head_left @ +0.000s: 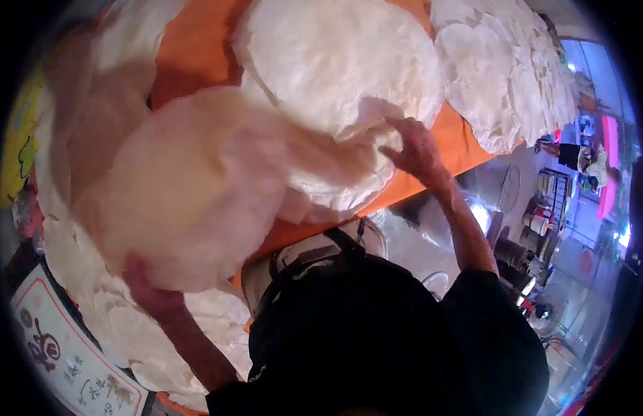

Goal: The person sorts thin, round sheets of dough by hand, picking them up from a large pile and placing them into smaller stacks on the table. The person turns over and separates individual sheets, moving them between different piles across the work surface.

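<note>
A thin, pale, round dough wrapper (pixel 190 187), blurred by motion, stretches from the left side toward a stack of similar round wrappers (pixel 342 62). At the stack's near edge, my right hand (pixel 417 151) pinches the edge of a wrapper between thumb and fingers. My left hand (pixel 151 286) is at the lower left edge of the blurred wrapper; its fingers are smeared, so their grip is unclear. Beneath both lies an orange cloth (pixel 196 45).
More wrappers (pixel 502 76) are piled at the upper right, and others (pixel 155 333) lie at lower left beside a white sign with writing (pixel 75 353). A strapped pale container (pixel 314 253) sits against my body. On the right, a person (pixel 585 159) stands in the background.
</note>
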A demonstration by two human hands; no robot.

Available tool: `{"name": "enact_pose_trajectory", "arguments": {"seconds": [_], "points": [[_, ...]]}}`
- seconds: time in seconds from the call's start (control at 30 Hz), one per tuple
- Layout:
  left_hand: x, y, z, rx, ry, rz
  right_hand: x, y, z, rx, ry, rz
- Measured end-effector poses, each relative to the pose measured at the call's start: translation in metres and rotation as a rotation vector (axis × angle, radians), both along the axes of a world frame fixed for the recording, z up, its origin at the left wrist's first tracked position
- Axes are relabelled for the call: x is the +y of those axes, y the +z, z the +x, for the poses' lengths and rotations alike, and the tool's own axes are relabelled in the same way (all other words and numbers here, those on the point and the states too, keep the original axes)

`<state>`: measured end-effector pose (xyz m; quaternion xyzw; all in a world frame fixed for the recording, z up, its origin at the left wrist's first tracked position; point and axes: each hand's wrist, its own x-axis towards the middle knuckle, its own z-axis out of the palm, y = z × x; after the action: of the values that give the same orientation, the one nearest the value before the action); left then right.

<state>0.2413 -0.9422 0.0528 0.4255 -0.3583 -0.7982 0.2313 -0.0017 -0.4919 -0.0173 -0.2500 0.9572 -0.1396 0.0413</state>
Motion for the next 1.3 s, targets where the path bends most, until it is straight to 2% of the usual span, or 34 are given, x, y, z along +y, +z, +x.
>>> {"name": "enact_pose_trajectory", "arguments": {"seconds": [0.1,0.17,0.3,0.4,0.5,0.6,0.67,0.77,0.83,0.87,1.0,1.1,1.2,1.3], "points": [[-0.024,0.033,-0.032,-0.079,0.123,-0.411,-0.014,-0.001,0.011,0.103,-0.043,0.057],[-0.023,0.057,-0.067,-0.005,0.08,-0.581,-0.025,-0.011,0.011,0.181,-0.018,0.005],[0.006,0.091,-0.134,0.259,-0.121,-0.667,-0.026,-0.023,0.009,0.22,0.021,-0.071],[0.03,0.105,-0.168,0.393,-0.231,-0.633,-0.022,-0.034,0.01,0.316,0.143,0.13],[0.05,0.108,-0.182,0.472,-0.306,-0.537,-0.01,-0.048,0.005,0.394,0.117,0.164],[0.069,0.091,-0.176,0.467,-0.327,-0.351,-0.004,-0.038,0.005,0.391,0.187,0.001],[0.078,0.064,-0.166,0.37,-0.295,-0.209,-0.009,-0.031,0.013,0.386,0.188,-0.012],[0.083,-0.024,-0.138,0.129,-0.25,-0.013,-0.02,-0.034,0.015,0.366,0.174,-0.029],[0.078,-0.086,-0.119,0.043,-0.259,0.063,-0.021,-0.041,0.014,0.374,0.189,-0.001],[0.079,-0.102,-0.116,0.051,-0.264,0.09,-0.019,-0.049,0.012,0.392,0.209,0.035],[0.083,-0.104,-0.108,0.102,-0.293,0.051,-0.004,-0.043,-0.005,0.314,0.364,0.058],[0.086,-0.1,-0.108,0.114,-0.303,0.031,-0.005,-0.023,-0.008,0.441,0.378,0.101],[0.083,-0.107,-0.106,0.11,-0.314,0.117,-0.017,-0.018,0.007,0.401,0.383,-0.077],[0.08,-0.112,-0.103,0.154,-0.289,0.225,-0.015,-0.034,0.001,0.378,0.361,-0.039]]}}
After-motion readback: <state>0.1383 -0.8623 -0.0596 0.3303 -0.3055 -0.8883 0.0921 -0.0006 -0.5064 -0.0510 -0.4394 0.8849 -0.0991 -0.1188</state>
